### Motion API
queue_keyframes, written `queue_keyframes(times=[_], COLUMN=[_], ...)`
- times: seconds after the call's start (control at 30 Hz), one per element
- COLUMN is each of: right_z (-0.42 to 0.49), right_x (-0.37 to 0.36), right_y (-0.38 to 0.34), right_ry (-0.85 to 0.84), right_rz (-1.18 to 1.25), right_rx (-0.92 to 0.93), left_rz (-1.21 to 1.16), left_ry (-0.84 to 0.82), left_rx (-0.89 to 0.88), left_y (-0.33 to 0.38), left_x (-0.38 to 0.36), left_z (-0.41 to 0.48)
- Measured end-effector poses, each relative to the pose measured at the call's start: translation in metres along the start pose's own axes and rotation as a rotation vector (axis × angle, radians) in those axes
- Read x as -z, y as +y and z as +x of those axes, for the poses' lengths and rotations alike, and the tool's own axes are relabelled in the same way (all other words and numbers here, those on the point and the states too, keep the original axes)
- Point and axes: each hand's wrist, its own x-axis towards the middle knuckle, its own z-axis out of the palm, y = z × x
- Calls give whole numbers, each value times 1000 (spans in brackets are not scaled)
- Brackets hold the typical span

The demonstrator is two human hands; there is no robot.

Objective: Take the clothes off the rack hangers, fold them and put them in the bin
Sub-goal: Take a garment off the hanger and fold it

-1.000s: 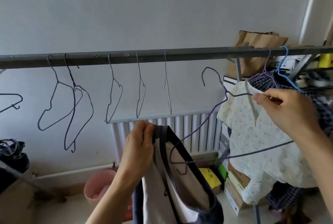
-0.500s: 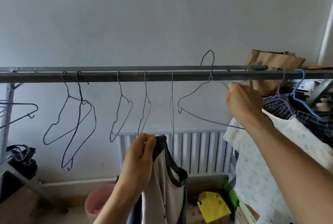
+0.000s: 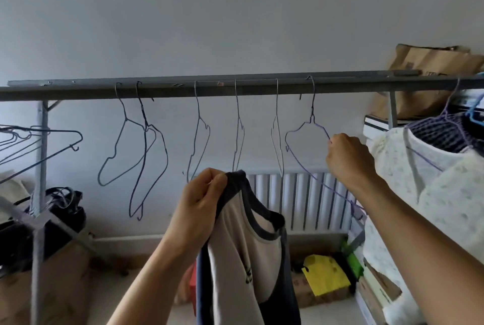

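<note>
A grey metal rack bar [image 3: 183,89] runs across the view with several empty wire hangers on it. My left hand [image 3: 199,204] grips the dark shoulder strap of a beige tank top with navy trim [image 3: 248,251], which hangs down in front of me. My right hand [image 3: 345,159] holds the right arm of a purple wire hanger [image 3: 306,152] whose hook sits over the bar. Further right, a cream patterned shirt [image 3: 445,193] hangs on another purple hanger, with a dark checked garment [image 3: 445,133] behind it.
A white radiator [image 3: 301,199] stands against the wall behind the rack. Brown paper bag [image 3: 424,73] on top right. Yellow item [image 3: 324,275] and boxes lie on the floor at right. Dark bags [image 3: 60,207] sit by the rack's left leg [image 3: 42,167].
My right hand lifted the purple hanger out of the tank top and hooked it onto the bar. The tank top now hangs free from my left hand.
</note>
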Motion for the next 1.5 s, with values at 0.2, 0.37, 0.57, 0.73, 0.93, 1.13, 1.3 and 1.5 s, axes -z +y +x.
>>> queue_keyframes(times=[0.2,0.37,0.57,0.73,0.93,1.13,1.3,1.5], right_z=[-55,-126,-161,-183,-211,-231,-239,-238], right_x=[-7,-6,-16,-15,-15,-23,-23,-35], right_y=[-37,-107,-160,-193,-228,-262,-273,-252], right_ry=[329,-453,-569,-643,-637,-415,-398,-503], right_rz=[166,901,1185,1325,1252,1240,1182,994], right_rx=[341,465,384,344,431,462,535,495], left_rz=[-36,13,27,117,173,137,282,378], left_ry=[-84,-199,-229,-218,-182,-233,-376,-172], left_rx=[-19,-39,-26,-12,-13,48,110,35], left_y=[11,13,21,26,29,28,41,47], left_x=[37,78,130,179,224,254,269,265], left_z=[-6,-16,-30,-43,-57,-68,-75,-81])
